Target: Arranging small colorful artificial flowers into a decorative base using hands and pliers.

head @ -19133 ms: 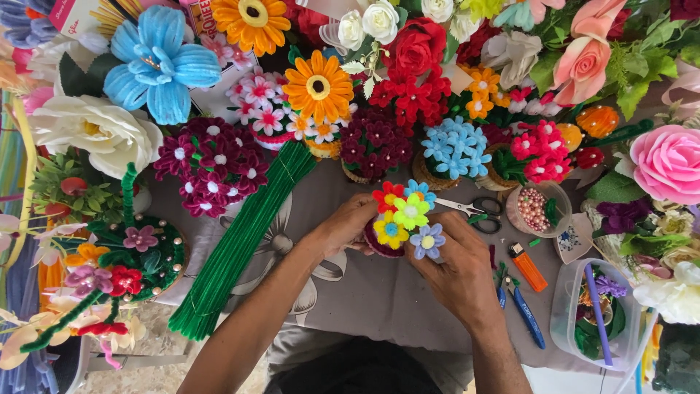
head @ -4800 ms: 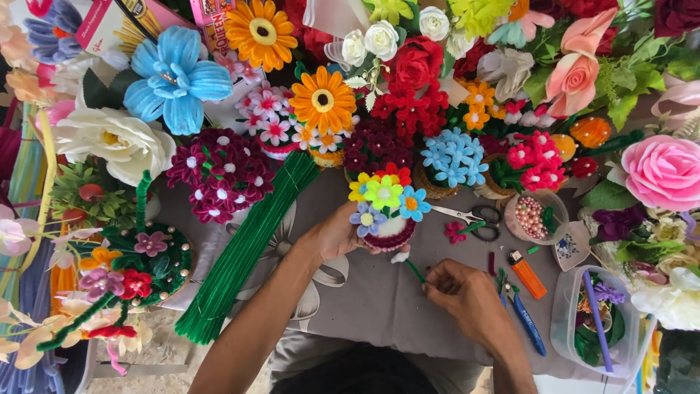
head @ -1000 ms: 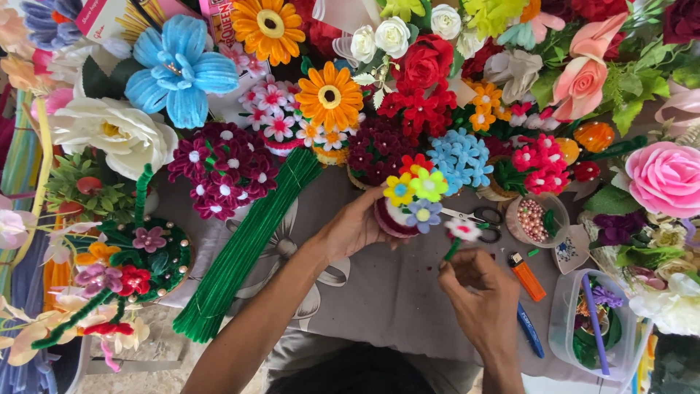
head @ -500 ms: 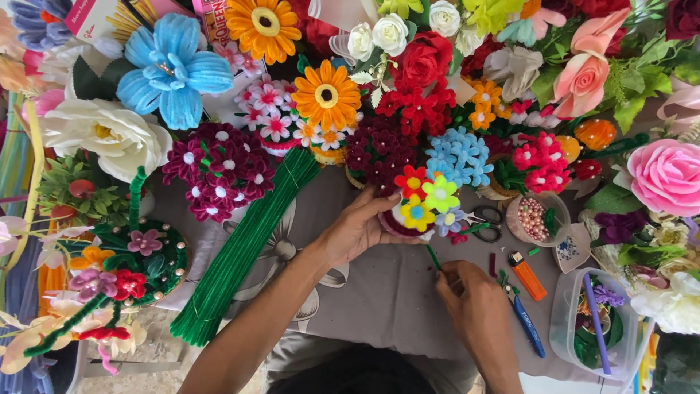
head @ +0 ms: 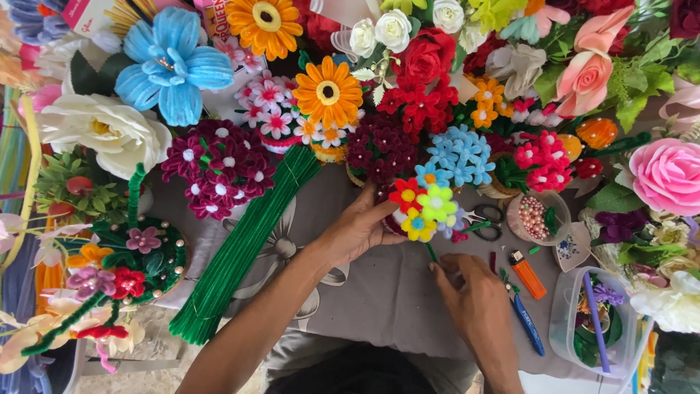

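Lifted slightly off the desk [head: 379, 292] since before: small bouquet [head: 426, 208], gripped by left hand [head: 357, 230]; right hand [head: 474, 292] pinching its green stem [head: 432, 252], grip closed

This looked like a craft worktable for handmade flowers. A grey cloth [head: 379, 292] was ringed by pipe-cleaner blooms [head: 328, 91], with a bundle of green stems [head: 240, 248], scissors [head: 485, 219], a bead bowl [head: 536, 217] and a lighter [head: 526, 273].
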